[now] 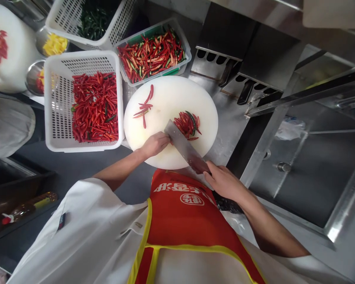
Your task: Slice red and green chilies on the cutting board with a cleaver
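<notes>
I saw the right hand (223,180) grip the cleaver (185,146) while the left hand (156,144) pinched a chili (172,142) toward the near edge of the board (168,92), its fingers (165,138) best kept curled back, slices (185,121) heaped nearer the right edge.

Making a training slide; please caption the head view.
The right hand holds a cleaver beside the left hand, over a white board bearing red chillies.
</notes>
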The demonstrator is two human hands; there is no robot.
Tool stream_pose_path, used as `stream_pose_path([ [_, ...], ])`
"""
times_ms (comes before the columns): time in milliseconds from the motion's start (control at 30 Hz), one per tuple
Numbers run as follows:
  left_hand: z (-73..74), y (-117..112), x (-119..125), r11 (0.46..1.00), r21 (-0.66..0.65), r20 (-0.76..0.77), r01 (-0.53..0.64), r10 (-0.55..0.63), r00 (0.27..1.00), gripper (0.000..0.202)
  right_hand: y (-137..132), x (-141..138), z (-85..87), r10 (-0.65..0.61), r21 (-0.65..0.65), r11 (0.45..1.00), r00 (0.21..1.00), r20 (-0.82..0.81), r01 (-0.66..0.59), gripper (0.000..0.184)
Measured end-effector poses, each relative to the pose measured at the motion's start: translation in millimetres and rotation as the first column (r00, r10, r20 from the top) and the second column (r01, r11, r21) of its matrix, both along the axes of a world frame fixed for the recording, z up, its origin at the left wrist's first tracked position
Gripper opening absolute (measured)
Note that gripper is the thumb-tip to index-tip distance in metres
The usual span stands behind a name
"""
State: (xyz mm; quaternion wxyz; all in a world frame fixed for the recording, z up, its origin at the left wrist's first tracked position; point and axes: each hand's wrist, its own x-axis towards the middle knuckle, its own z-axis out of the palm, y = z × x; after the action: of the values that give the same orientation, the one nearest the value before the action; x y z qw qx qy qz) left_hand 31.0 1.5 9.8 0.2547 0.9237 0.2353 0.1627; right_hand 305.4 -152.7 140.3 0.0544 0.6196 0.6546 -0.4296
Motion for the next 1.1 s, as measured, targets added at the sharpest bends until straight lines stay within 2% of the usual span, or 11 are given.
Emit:
stream_pose_path([
  [100, -3.2, 3.6, -1.4, 1.000, -0.021, 0.032, 0.007, -0.007, 0.999, 0.026, 3.6, -4.7, 0.9, 0.033, -0.036, 0.999, 0.999, 0.007, -0.033, 0.010],
  [267, -2.7, 3.2, -0.5, 0.999, -0.002, 0.055, 0.038, -0.038, 0.998, 0.024, 35.5, -36.8, -37.6, -0.003, 0.102, 0.995, 0.999, 0.043, -0.001, 0.013],
  [367, 2.2, 1.8, -2.2, 0.998, 0.004, 0.034, 0.055, -0.055, 0.998, 0.024, 47.2, -40.0, -52.1, -0.064, 0.130, 0.989, 0.998, -0.011, 0.065, 0.012],
  [433, 7.6, 7.9, -9.3, 1.000, 0.005, 0.012, -0.005, 0.005, 1.000, 0.025, 42.0, -33.6, -50.9, -0.122, 0.128, 0.984, 0.992, -0.030, 0.125, 0.011],
  [500, 13.6, 23.3, -22.1, 0.987, 0.025, -0.003, -0.160, 0.160, 0.987, 0.026, 28.2, -26.2, -44.0, -0.158, 0.117, 0.980, 0.987, -0.037, 0.161, 0.011],
  [567, 18.1, 45.5, -38.1, 0.951, 0.067, -0.038, -0.301, 0.304, 0.952, 0.030, 11.9, -21.3, -36.0, -0.132, 0.078, 0.988, 0.990, -0.057, 0.136, 0.011],
  [600, 19.5, 56.9, -45.7, 0.943, 0.088, -0.075, -0.322, 0.329, 0.941, 0.031, 4.7, -19.9, -33.0, -0.103, 0.055, 0.993, 0.992, -0.075, 0.107, 0.011],
  [733, 19.8, 79.0, -59.0, 0.984, 0.103, -0.255, -0.148, 0.170, 0.952, 0.029, -9.0, -16.9, -32.8, -0.082, -0.008, 0.997, 0.989, -0.125, 0.081, 0.014],
  [900, 16.5, 43.7, -32.4, 0.994, 0.059, -0.209, -0.090, 0.101, 0.973, 0.029, 0.6, -11.3, -37.1, -0.219, 0.033, 0.975, 0.975, -0.038, 0.221, 0.010],
  [1000, 14.0, 20.9, -15.6, 0.999, 0.012, -0.145, -0.032, 0.034, 0.989, 0.030, 7.3, -10.0, -28.3, -0.169, 0.056, 0.984, 0.986, -0.008, 0.169, 0.008],
  [1100, 10.9, 11.8, -7.9, 1.000, 0.018, -0.108, -0.008, 0.010, 0.994, 0.032, 10.7, -10.8, -17.9, -0.086, 0.054, 0.995, 0.996, 0.012, 0.086, 0.009],
])
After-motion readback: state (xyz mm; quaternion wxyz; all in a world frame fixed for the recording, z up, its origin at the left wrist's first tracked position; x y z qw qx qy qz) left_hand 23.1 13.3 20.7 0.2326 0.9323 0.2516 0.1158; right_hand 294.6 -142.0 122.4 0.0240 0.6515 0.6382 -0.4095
